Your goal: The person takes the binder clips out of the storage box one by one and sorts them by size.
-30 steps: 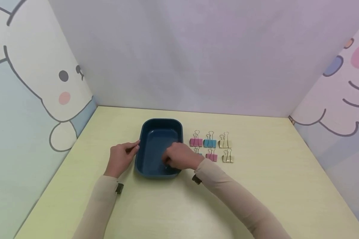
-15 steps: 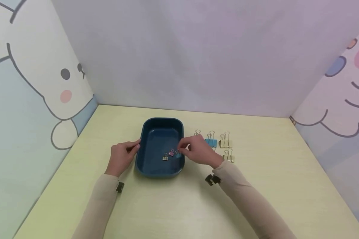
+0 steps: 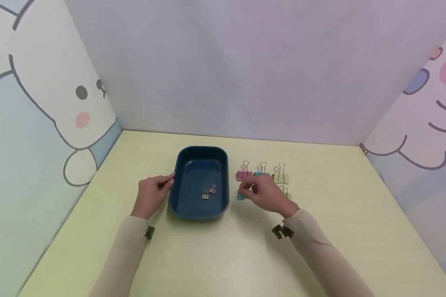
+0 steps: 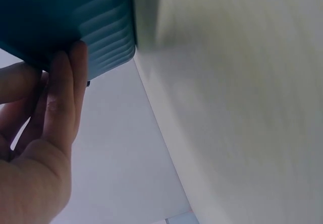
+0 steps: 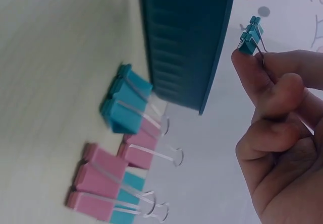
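My left hand (image 3: 152,197) pinches the left rim of a dark blue rectangular bin (image 3: 176,208). In the left wrist view its fingers (image 4: 59,95) lie against the bin's ribbed wall. Up off the table, my right hand (image 3: 269,194) holds a tiny teal binder clip (image 5: 250,36) by its wire handle between thumb and finger. It is over the rows of larger binder clips, right of the bin, and partly covers them in the head view. Inside the bin lie a small yellow binder clip (image 3: 205,196) and a small pink binder clip (image 3: 213,189).
Larger clips stand in two rows: a pink one (image 3: 244,176), a blue one (image 3: 261,174) and a yellow one (image 3: 281,178) behind; a blue one (image 3: 240,196) and a yellow one (image 3: 288,195) in front. Another pink clip (image 5: 96,181) shows in the right wrist view.
My right hand has lifted the tiny teal clip out of the bin and moved right, over the larger clips. My left hand stays at the rim.
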`<state>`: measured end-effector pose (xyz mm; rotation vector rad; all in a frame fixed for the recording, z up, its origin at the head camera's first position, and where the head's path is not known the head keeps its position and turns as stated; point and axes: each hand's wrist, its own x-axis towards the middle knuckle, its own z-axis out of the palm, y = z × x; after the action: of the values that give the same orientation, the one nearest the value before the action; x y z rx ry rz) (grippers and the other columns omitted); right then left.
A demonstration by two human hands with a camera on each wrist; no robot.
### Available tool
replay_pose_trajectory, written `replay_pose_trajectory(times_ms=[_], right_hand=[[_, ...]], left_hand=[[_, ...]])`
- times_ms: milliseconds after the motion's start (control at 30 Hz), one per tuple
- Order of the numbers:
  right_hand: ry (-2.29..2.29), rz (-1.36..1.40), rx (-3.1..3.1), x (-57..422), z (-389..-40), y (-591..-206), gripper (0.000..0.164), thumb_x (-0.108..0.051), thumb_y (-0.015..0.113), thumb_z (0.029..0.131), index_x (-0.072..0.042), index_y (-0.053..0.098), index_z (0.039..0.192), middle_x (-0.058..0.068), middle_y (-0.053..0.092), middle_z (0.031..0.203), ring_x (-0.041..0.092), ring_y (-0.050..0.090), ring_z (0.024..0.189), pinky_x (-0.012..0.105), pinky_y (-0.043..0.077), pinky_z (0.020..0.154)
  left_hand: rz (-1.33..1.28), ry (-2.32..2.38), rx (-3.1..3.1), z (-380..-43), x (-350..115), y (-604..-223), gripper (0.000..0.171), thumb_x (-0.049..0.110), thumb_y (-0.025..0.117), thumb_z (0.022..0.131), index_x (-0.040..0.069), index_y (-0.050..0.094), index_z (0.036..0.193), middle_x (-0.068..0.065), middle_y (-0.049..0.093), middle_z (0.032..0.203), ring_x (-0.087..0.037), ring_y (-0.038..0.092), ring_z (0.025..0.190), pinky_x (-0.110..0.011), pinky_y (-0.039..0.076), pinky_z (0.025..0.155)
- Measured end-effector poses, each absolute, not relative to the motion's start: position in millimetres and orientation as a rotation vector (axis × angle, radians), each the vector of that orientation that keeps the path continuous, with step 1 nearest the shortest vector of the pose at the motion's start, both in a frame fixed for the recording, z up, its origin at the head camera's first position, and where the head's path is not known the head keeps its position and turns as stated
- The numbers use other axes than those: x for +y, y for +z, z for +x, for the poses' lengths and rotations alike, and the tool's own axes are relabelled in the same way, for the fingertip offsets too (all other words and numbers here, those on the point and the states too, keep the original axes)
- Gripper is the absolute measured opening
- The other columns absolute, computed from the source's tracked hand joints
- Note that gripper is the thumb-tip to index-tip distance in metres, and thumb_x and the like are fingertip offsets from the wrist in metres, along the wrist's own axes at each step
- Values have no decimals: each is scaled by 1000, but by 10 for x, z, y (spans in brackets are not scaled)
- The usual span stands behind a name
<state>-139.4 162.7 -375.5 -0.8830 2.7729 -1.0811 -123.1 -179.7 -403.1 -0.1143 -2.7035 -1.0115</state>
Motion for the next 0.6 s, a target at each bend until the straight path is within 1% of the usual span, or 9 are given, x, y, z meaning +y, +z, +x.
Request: replay_pose_trajectory(times_ms=[133,267,400,600], right_hand=[[-1065,-842,2787,1725,-1345,-3822,8,-9,71,92,-14,75,88,-4,73,81,6,57,65,21,49,58],[-1032,-820,2794,1789,-1319,-3922,8,-9,70,92,-14,75,88,-5,73,82,4,57,66,20,49,59],[-1035,-816,2787,1798,-1308,-3999,9,-10,70,92,-16,75,87,-7,72,81,5,59,69,20,50,60],[-970,-827,2792,1795,-1320,-4085,8,-10,70,92,-14,75,87,-8,71,79,4,59,73,19,49,64]], left_hand=[[-113,-1010,-2707,-1225,-1781,-4022,29,14,65,98,9,70,126,-18,75,114,-33,75,99,-48,60,83],[-110,-1004,-2706,-1226,-1788,-4036,29,15,65,98,9,70,126,-18,75,113,-32,75,98,-47,60,82],[-111,-993,-2703,-1231,-1793,-4056,29,15,65,98,10,70,126,-17,76,112,-29,75,94,-45,60,80],[-124,-985,-2690,-1231,-1804,-4063,28,15,66,97,9,71,125,-17,77,110,-29,75,92,-43,60,76]])
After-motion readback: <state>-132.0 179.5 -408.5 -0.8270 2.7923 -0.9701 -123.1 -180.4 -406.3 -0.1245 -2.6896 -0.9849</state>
